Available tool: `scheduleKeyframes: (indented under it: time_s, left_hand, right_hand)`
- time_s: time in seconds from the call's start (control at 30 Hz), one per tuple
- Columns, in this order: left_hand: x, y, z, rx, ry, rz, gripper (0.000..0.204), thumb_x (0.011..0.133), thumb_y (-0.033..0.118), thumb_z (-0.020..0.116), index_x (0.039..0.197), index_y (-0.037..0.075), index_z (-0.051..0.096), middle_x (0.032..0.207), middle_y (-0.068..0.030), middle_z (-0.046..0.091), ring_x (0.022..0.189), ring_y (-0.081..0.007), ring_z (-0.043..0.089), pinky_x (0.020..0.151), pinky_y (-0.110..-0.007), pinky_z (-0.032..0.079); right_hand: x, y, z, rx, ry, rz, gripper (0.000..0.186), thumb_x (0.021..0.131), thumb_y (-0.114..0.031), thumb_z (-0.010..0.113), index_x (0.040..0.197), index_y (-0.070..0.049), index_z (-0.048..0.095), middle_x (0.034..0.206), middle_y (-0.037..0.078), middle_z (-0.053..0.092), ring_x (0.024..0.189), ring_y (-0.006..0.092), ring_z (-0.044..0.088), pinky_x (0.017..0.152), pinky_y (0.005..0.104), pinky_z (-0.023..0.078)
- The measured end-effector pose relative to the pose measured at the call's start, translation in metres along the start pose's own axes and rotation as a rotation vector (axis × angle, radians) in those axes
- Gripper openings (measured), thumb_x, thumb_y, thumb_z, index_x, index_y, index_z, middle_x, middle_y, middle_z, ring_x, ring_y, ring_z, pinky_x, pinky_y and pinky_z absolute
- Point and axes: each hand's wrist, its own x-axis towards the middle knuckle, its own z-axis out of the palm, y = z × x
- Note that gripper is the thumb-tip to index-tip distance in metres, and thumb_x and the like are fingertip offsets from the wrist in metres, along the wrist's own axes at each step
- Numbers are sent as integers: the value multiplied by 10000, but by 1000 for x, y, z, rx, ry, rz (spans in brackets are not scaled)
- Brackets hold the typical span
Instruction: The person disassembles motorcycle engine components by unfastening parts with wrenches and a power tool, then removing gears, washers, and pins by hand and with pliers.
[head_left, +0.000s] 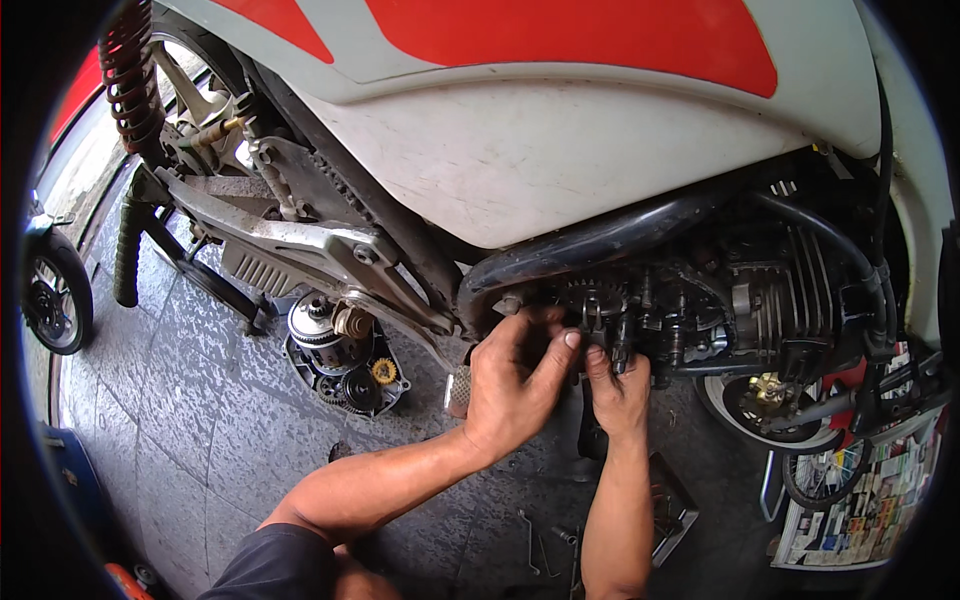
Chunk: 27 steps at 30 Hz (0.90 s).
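A motorcycle engine lies opened up in front of me, with dark, oily gears and shafts showing. My left hand reaches into its left part, thumb and fingers bent toward each other next to a toothed gear. Whatever those fingertips grip is hidden. Close beside it, my right hand comes up from below, its thumb and fingers closed around the lower end of a dark gear shaft. The two thumbs are only a little apart.
Above hang the white and red fairing and a black frame tube. A removed engine cover with gears sits on the grey tiled floor. Wrenches and a metal tray lie below; newspaper at right.
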Motion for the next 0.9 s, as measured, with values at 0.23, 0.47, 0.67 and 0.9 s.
scheduleKeyframes:
  time_s: [0.23,0.47,0.67,0.9]
  left_hand:
    - [8,-2,8,205,43,435,124,865,59,699,964,-16,700,899,-133,682,788,-235,660,696,-324,515]
    - [12,3,10,230,-32,468,77,862,35,684,916,-19,675,839,-128,673,738,-222,653,676,-327,507]
    - [11,7,10,293,-20,453,88,858,40,680,915,-25,668,808,-129,660,735,-219,653,680,-316,503]
    - [10,21,5,418,-25,452,80,860,45,687,896,-24,672,792,-132,660,711,-224,657,666,-306,500]
  right_hand:
    - [-10,17,30,137,259,-59,333,985,-293,594,822,-7,641,616,-25,546,581,66,495,510,263,376]
    - [-16,20,37,99,275,-10,296,986,-202,523,1121,41,625,941,48,648,871,105,574,754,280,454]
    - [-16,20,45,143,255,-22,328,987,-241,548,1161,31,600,994,79,641,920,142,586,791,307,455]
    - [-11,32,64,460,176,10,314,1017,-284,530,970,2,649,708,-41,569,619,49,492,548,247,397]
